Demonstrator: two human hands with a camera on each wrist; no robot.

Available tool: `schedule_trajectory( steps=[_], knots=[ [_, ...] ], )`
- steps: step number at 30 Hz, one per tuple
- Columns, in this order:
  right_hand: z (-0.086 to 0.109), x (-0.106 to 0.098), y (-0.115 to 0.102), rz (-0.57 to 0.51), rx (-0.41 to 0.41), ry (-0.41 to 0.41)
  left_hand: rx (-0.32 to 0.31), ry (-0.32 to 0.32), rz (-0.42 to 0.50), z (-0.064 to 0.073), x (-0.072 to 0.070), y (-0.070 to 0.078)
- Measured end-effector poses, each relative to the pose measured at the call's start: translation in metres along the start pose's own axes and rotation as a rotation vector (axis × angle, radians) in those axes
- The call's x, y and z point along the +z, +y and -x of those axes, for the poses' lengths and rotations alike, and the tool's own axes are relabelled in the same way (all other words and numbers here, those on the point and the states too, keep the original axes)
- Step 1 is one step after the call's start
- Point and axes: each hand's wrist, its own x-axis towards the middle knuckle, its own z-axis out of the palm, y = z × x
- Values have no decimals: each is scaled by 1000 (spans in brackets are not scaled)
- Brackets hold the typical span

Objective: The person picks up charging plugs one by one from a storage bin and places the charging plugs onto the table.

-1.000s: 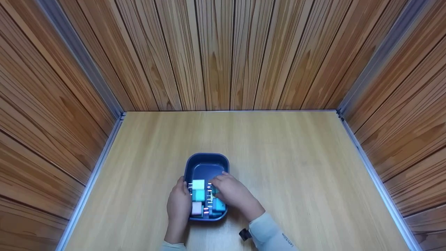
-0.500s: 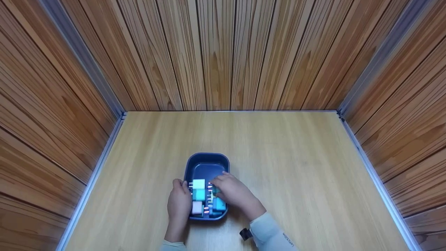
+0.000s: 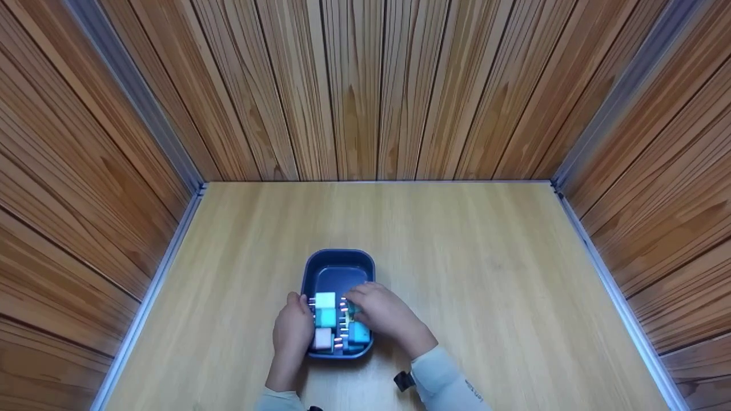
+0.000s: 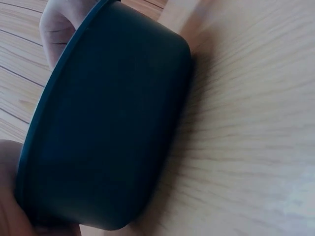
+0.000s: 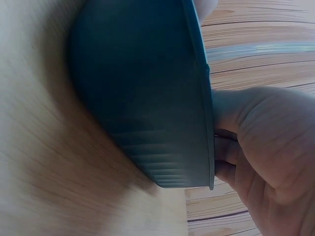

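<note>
A dark blue open box (image 3: pixel 338 260) stands on the wooden table, longer from front to back. In its near half lie several small plug-like blocks with metal prongs, among them a white one (image 3: pixel 325 299), a teal one (image 3: pixel 325 318), a pink one (image 3: pixel 322 338) and a blue one (image 3: pixel 358 333). My left hand (image 3: pixel 293 325) grips the box's left rim. Over the right rim reaches my right hand (image 3: pixel 384 310), its thumb and index finger pinching a green block inside. The right wrist view shows the thumb across the rim, with the fingertips hidden behind the wall.
Wood-panelled walls (image 3: pixel 354 91) close off the back and both sides of the table (image 3: pixel 468 257). Metal strips (image 3: pixel 619 302) run along the table's sides. A small black piece (image 3: pixel 404 381) sits at my right cuff.
My left forearm has shifted slightly, bringing a black piece at its cuff into view at the bottom. The box sits a touch higher in the picture. My right hand stays nearly still.
</note>
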Motion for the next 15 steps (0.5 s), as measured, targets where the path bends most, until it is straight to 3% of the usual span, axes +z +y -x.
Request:
schedule_trajectory(
  steps=[3, 15],
  knots=[
    [1, -2, 0, -3, 7, 6, 21, -2, 2, 0, 1, 1],
    [8, -7, -1, -16, 14, 2, -4, 2, 9, 1, 7, 0]
  ],
)
